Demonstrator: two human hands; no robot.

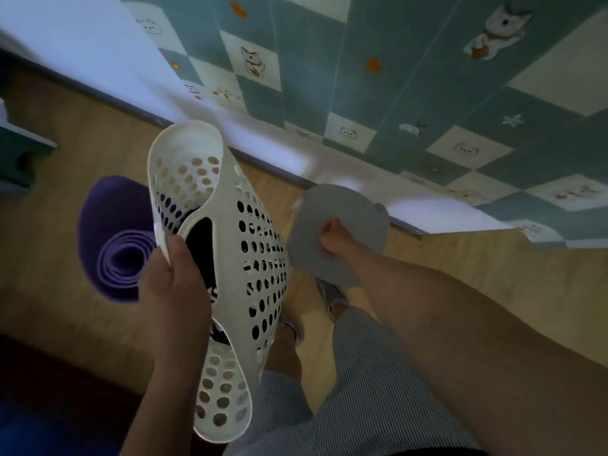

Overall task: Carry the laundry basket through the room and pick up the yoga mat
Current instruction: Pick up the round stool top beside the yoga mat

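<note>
Wooden floor point(82, 126), pale, bounded along its far edge by a bed in a blue-and-white checked cat-print cover point(411, 77).

Purple yoga mat point(113, 245) noted on the floor, rolled, spiral end facing up toward the camera; long axis apparently running away toward the far-left of the floor, though foreshortened. Right side of the roll hidden behind the basket.

White perforated laundry basket point(237, 258) carried tilted on its side, clear of the floor, dark fabric visible inside. Positioned between the mat and the grey item.

Grey rounded item point(329, 232), possibly a cushion or a pad; identity unclear.

Left hand point(171, 284) closed over the basket's rim, thumb on top. Directly above and just beside the mat's near end, hence the nearer hand, but occupied.

Right hand point(332, 238) clenched in a fist on the grey item, well apart from the mat, basket intervening.

Judgement: mat lies below-left of the left fingers; one hand must be freed before lifting.
</note>
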